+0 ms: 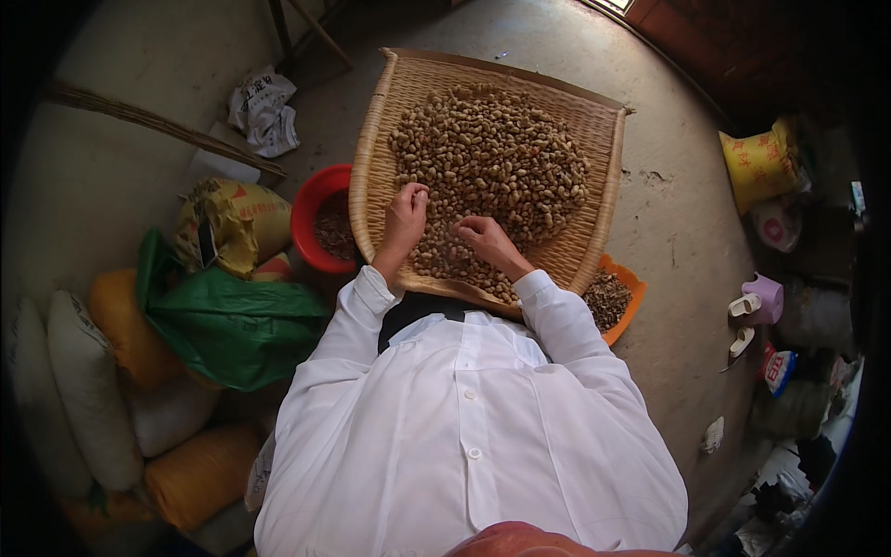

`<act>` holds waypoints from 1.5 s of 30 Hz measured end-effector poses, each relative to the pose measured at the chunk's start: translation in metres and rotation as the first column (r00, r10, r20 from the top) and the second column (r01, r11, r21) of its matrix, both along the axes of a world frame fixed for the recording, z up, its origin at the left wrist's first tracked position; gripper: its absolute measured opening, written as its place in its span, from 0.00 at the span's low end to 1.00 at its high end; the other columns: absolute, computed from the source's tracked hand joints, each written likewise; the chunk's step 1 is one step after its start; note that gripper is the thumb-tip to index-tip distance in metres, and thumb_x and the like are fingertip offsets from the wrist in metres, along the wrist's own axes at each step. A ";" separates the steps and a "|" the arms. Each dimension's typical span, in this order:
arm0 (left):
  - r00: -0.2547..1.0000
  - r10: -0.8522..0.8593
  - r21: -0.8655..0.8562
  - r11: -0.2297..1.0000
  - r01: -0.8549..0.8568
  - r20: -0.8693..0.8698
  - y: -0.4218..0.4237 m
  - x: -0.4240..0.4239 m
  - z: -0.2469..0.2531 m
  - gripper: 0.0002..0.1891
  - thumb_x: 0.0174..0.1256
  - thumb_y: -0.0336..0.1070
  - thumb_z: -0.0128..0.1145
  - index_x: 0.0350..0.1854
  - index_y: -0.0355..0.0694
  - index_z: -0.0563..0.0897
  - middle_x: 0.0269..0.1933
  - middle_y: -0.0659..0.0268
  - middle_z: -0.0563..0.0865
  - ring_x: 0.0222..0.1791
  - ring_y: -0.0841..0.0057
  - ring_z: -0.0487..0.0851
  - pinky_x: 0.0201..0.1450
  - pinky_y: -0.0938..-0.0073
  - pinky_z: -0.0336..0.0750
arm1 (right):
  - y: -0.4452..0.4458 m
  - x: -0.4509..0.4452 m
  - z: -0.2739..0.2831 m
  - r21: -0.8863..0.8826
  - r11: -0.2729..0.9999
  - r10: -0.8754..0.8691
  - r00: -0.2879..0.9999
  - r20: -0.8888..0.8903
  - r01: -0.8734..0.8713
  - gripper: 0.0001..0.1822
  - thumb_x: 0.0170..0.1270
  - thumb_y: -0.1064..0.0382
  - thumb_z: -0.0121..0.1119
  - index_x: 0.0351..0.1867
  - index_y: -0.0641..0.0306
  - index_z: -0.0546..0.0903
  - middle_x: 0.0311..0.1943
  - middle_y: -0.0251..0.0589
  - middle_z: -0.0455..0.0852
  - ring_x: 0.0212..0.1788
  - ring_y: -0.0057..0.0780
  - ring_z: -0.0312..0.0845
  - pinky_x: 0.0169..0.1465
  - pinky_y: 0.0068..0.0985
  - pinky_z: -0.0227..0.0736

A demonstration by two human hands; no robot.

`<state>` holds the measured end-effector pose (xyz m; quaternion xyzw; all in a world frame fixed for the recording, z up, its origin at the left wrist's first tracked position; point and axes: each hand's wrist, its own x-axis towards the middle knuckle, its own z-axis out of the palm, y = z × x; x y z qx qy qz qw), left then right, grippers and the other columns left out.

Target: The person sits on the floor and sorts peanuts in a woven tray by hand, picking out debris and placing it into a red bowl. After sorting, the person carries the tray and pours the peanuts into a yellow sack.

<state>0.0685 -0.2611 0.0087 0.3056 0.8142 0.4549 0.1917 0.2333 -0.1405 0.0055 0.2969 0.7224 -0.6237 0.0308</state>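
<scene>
A large woven wicker winnowing basket (607, 202) lies before me with its near edge at my lap. A heap of unshelled peanuts (494, 146) covers much of it and thins out towards me. Over the left part of the peanuts is my left hand (409, 214), its thumb and fingertips brought together; whether something small is between them I cannot tell. My right hand (487, 240) is just above the peanuts near the basket's front, its fingers curled downwards. The tips of those fingers are too small and blurred to show what they touch.
Left of the basket stands a red plastic basin (303, 221) with brown bits inside. An orange container (635, 285) of shells or debris is at the right. Filled sacks and a green plastic bag (237, 327) lie left. A yellow sack (759, 163) and a purple container (769, 296) stand far right.
</scene>
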 end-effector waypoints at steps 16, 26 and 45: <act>0.889 -0.227 -0.395 0.917 0.058 -0.397 0.079 -0.041 -0.005 0.12 0.72 0.40 0.58 0.43 0.35 0.85 0.36 0.51 0.90 0.36 0.56 0.89 0.37 0.55 0.81 | -0.002 0.021 -0.010 0.069 0.998 -0.009 0.997 -0.076 0.015 0.16 0.70 0.59 0.57 0.46 0.70 0.87 0.38 0.51 0.91 0.41 0.40 0.87 0.47 0.35 0.78; 0.992 -0.017 0.063 0.998 0.010 0.123 0.012 0.010 -0.007 0.11 0.69 0.35 0.58 0.35 0.30 0.83 0.21 0.70 0.77 0.22 0.84 0.71 0.26 0.74 0.67 | -0.004 0.020 0.004 -0.090 0.990 -0.109 0.994 -0.013 0.107 0.17 0.72 0.57 0.59 0.50 0.69 0.87 0.38 0.42 0.91 0.38 0.27 0.83 0.46 0.30 0.77; 0.995 -0.086 -0.170 0.982 0.078 -0.042 -0.019 0.036 -0.030 0.15 0.69 0.42 0.59 0.35 0.32 0.85 0.27 0.48 0.85 0.29 0.50 0.86 0.34 0.55 0.77 | -0.007 0.031 -0.003 -0.672 0.713 -0.300 0.953 -0.035 0.200 0.11 0.79 0.60 0.54 0.49 0.63 0.83 0.26 0.25 0.72 0.23 0.13 0.61 0.25 0.16 0.55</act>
